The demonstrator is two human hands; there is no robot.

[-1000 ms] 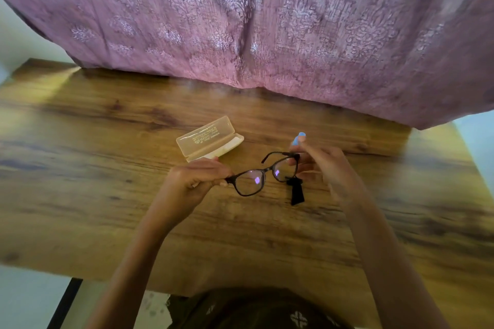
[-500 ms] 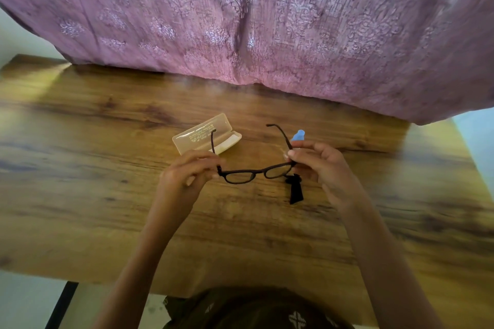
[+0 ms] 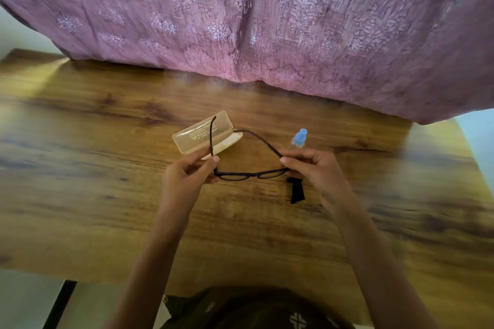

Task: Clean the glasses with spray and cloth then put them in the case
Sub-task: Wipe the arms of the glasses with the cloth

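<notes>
Right now, holding the dark glasses (image 3: pixel 248 175) up over the middle of the wooden worktop (image 3: pixel 107 195), with both frame arms folded out and pointing away. Pinching the left corner of the frame with the left hand (image 3: pixel 187 176), thumb and fingers curled round it. Pinching the right corner with the right hand (image 3: pixel 315 171) in the same way. Looking down on the top edge of the frame, so cannot tell much about the lenses. Just behind the glasses, seeing the see-through case (image 3: pixel 203 136) on the worktop, open by the look of it, with one frame arm in front of it. Right of the case, seeing a small spray bottle with a blue cap (image 3: pixel 299 137), just behind the right hand. Below that hand, spotting a small black cloth (image 3: pixel 296 191) on the wood, top part hidden. Further back, seeing a big pink patterned curtain (image 3: pixel 267 21) hanging down to the far edge.
</notes>
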